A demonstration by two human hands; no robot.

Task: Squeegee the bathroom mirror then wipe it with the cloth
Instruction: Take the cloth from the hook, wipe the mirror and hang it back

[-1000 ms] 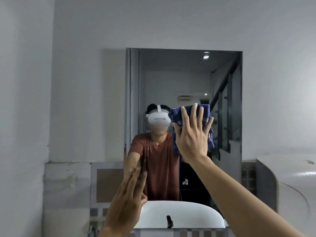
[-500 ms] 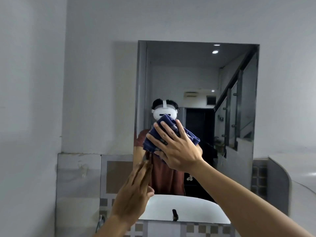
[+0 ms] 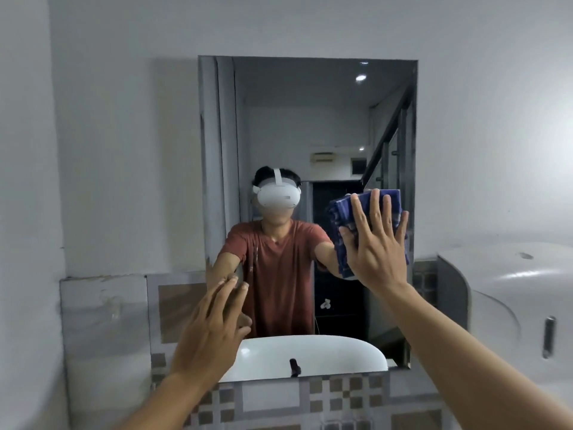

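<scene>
A rectangular mirror (image 3: 310,125) hangs on the white wall straight ahead. My right hand (image 3: 376,243) lies flat with spread fingers against a folded blue checked cloth (image 3: 341,218), pressing it on the glass near the mirror's right edge at mid height. My left hand (image 3: 210,330) rests with fingers extended and close together against the mirror's lower left edge, holding nothing. No squeegee is in view.
The glass reflects a person in a red shirt wearing a headset, a white sink with a dark tap (image 3: 294,366), and a staircase. Checked tiles (image 3: 341,395) run below the mirror. A white rounded fixture (image 3: 511,305) juts out at the right.
My right hand has swept the cloth from the mirror's centre to its right side and flattened out. My left hand has stayed at the lower left edge.
</scene>
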